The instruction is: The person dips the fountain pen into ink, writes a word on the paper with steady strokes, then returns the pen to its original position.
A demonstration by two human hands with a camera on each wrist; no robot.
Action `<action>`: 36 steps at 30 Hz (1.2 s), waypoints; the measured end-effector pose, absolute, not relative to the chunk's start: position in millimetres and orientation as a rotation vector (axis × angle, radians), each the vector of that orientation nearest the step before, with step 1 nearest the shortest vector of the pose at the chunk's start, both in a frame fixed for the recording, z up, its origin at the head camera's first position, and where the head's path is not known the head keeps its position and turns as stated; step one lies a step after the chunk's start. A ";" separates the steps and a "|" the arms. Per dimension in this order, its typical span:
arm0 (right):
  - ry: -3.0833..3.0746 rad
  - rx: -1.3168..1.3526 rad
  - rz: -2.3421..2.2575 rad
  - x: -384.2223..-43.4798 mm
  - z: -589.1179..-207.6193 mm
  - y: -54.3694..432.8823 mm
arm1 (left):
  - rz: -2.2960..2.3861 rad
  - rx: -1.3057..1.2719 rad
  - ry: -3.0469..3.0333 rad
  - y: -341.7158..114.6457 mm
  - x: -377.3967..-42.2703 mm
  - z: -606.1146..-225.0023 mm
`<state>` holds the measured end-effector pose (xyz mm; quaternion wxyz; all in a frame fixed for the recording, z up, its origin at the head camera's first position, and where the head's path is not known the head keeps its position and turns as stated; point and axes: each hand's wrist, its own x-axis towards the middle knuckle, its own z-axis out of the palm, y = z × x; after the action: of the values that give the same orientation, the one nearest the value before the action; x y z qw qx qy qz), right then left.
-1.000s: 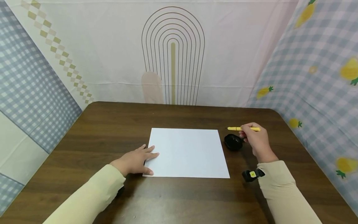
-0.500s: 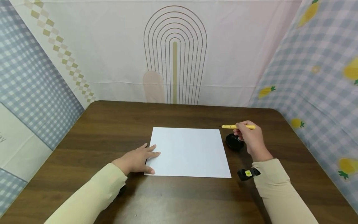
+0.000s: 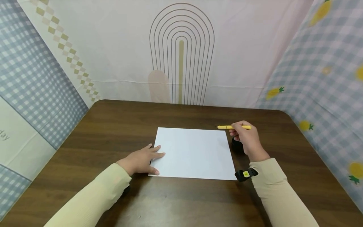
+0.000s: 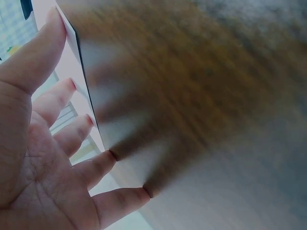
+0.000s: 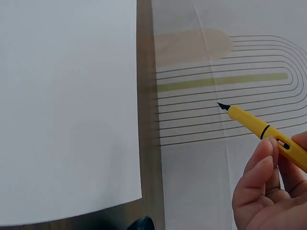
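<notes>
A blank white sheet of paper point(image 3: 194, 154) lies on the brown wooden table. My left hand point(image 3: 140, 160) rests across its left edge with spread, straight fingers; in the left wrist view the fingertips point(image 4: 86, 120) press down at the sheet and the wood beside it. Over the far right corner of the paper, my right hand point(image 3: 247, 140) pinches a yellow fountain pen point(image 5: 249, 120) between thumb and fingers. Its dark nib points left, held above the sheet in the head view.
A rounded black object point(image 3: 237, 146) sits just right of the paper, partly hidden behind my right hand. Patterned cloths hang around the table, with a white one point(image 3: 122, 47) at the back. The wooden tabletop point(image 3: 175, 201) extends in front of the sheet.
My right hand has moved left with the fountain pen, from beyond the black object to the paper's far right corner. My left hand stays on the sheet; the head view has shifted slightly.
</notes>
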<state>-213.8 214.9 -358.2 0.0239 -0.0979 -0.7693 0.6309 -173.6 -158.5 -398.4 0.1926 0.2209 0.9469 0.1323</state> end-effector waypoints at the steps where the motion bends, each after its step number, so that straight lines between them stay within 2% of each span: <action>1: -2.380 -0.302 1.957 -214.7 -359.3 213.2 | 0.370 0.619 2.658 -158.5 -173.8 -398.6; 36: -2.561 -0.207 1.933 -221.3 -371.3 187.7 | 0.315 0.599 2.662 -157.9 -175.6 -400.5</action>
<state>-221.3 187.7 -371.3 -0.0368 -0.0644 -0.7960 0.6008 -175.6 -157.9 -400.5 0.1963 0.2138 0.9503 0.1125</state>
